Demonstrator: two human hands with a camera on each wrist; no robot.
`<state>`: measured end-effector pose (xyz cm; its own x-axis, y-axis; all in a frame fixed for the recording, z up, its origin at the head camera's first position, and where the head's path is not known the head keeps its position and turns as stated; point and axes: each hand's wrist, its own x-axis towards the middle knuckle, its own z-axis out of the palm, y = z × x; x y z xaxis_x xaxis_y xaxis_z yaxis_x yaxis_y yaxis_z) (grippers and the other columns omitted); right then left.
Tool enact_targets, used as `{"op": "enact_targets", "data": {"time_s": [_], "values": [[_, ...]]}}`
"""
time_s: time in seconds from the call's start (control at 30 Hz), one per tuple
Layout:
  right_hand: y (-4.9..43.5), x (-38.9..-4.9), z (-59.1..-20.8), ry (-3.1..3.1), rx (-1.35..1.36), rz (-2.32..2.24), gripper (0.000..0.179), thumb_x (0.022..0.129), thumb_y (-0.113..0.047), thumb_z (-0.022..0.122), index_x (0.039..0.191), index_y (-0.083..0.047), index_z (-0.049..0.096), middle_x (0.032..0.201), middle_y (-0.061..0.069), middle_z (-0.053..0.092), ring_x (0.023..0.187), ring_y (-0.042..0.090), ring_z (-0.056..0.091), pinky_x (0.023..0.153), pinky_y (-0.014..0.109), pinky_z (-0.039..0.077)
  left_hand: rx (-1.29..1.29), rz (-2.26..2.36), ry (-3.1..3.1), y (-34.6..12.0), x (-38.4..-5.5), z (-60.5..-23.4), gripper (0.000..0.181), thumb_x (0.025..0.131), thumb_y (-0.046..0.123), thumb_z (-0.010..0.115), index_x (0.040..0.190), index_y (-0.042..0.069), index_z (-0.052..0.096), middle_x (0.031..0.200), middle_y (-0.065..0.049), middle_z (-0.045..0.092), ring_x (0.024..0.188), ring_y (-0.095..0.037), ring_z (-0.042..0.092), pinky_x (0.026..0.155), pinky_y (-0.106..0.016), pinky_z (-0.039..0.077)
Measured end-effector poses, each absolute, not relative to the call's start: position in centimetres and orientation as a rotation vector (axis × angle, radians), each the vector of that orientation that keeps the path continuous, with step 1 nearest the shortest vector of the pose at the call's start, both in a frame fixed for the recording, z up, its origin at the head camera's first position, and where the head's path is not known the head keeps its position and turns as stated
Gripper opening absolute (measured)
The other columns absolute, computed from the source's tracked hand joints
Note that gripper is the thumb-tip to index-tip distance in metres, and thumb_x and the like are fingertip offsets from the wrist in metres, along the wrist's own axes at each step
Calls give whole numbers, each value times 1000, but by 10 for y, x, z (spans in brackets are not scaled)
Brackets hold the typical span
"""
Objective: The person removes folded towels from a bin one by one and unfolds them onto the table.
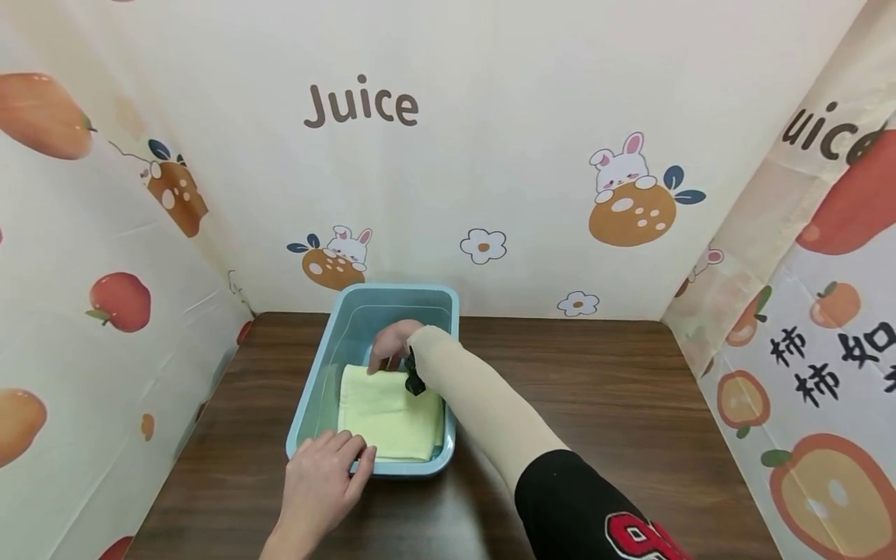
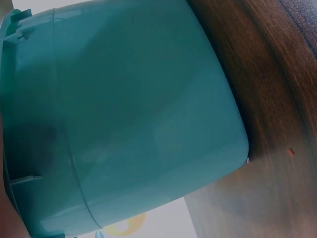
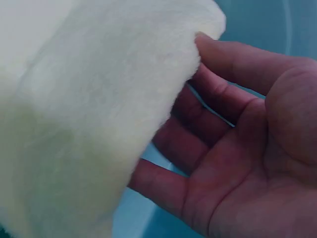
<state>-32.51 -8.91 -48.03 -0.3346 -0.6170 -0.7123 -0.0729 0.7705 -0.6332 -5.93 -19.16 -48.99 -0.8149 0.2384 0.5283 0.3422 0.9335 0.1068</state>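
Observation:
A folded pale yellow towel (image 1: pixel 392 416) lies inside a light blue plastic basin (image 1: pixel 451 303). My right hand (image 1: pixel 392 342) reaches into the basin and pinches the towel's far edge; in the right wrist view, the thumb (image 3: pixel 233 59) lies at the towel's edge, while the other fingers pass behind the cloth, their tips hidden. At the near left corner, my left hand (image 1: pixel 325 474) holds the basin's rim, its fingers bent over the edge. The left wrist view mostly shows the basin's outer wall (image 2: pixel 143 109), with only a sliver of hand at the left.
Under the basin is a dark brown wooden table (image 1: pixel 595 404). A white curtain (image 1: pixel 525 117) printed with fruit, rabbits and flowers stands behind the table and along both sides. The basin's far end is close to the back curtain.

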Motion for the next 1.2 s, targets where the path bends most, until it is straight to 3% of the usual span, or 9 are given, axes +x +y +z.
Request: {"op": "enact_targets", "data": {"time_s": [0.23, 0.4, 0.57, 0.7, 0.77, 0.83, 1.07, 1.2], "values": [[-82, -323, -469, 1780, -439, -642, 37, 96, -27, 67, 128, -9, 62, 122, 6, 61, 112, 24, 60, 86, 43, 51, -412, -266, -2563, -191, -59, -490, 28, 91, 38, 59, 68, 23, 62, 63, 12, 51, 57, -11, 43, 50, -27, 32], [-77, -323, -461, 1724, -454, -663, 32, 98, -25, 64, 125, -9, 64, 122, 6, 61, 109, 25, 62, 90, 48, 51, -419, -267, -2542, -191, -60, -490, 29, 92, 37, 57, 67, 22, 60, 62, 12, 49, 57, -11, 42, 49, -27, 30], [-75, -320, -448, 1678, -504, -661, 34, 101, -23, 59, 132, -9, 60, 127, 6, 59, 109, 25, 63, 88, 48, 52, -416, -266, -2547, -191, -60, -490, 31, 93, 38, 56, 66, 22, 59, 61, 12, 47, 56, -11, 41, 49, -26, 29], [-74, -315, -438, 1666, -562, -650, 20, 103, -22, 55, 106, -5, 66, 106, 6, 65, 98, 25, 67, 74, 43, 54, -416, -265, -2554, -190, -61, -490, 29, 91, 37, 59, 67, 21, 59, 61, 12, 46, 56, -11, 42, 49, -27, 29], [-73, -313, -434, 1653, -596, -642, 26, 104, -21, 54, 86, -5, 63, 89, 8, 64, 88, 25, 68, 67, 41, 53, -421, -266, -2543, -190, -62, -489, 29, 91, 37, 58, 66, 21, 59, 61, 12, 45, 56, -12, 42, 48, -27, 29], [-73, -311, -430, 1643, -607, -642, 32, 104, -21, 54, 76, -7, 58, 79, 7, 59, 78, 25, 66, 63, 39, 52, -425, -266, -2531, -189, -63, -489, 31, 92, 37, 56, 66, 21, 57, 61, 12, 45, 55, -12, 42, 48, -28, 29], [-67, -299, -412, 1647, -671, -654, 38, 105, -19, 51, 70, -6, 45, 71, 8, 41, 71, 23, 61, 60, 37, 52, -399, -262, -2518, -187, -62, -490, 30, 91, 35, 56, 64, 21, 58, 61, 11, 49, 56, -14, 47, 49, -31, 30], [-62, -292, -402, 1670, -705, -675, 38, 105, -19, 50, 71, -5, 41, 72, 8, 38, 67, 20, 57, 61, 36, 51, -389, -260, -2525, -186, -62, -490, 29, 89, 35, 58, 63, 21, 58, 60, 10, 50, 55, -15, 47, 49, -30, 28]]}}
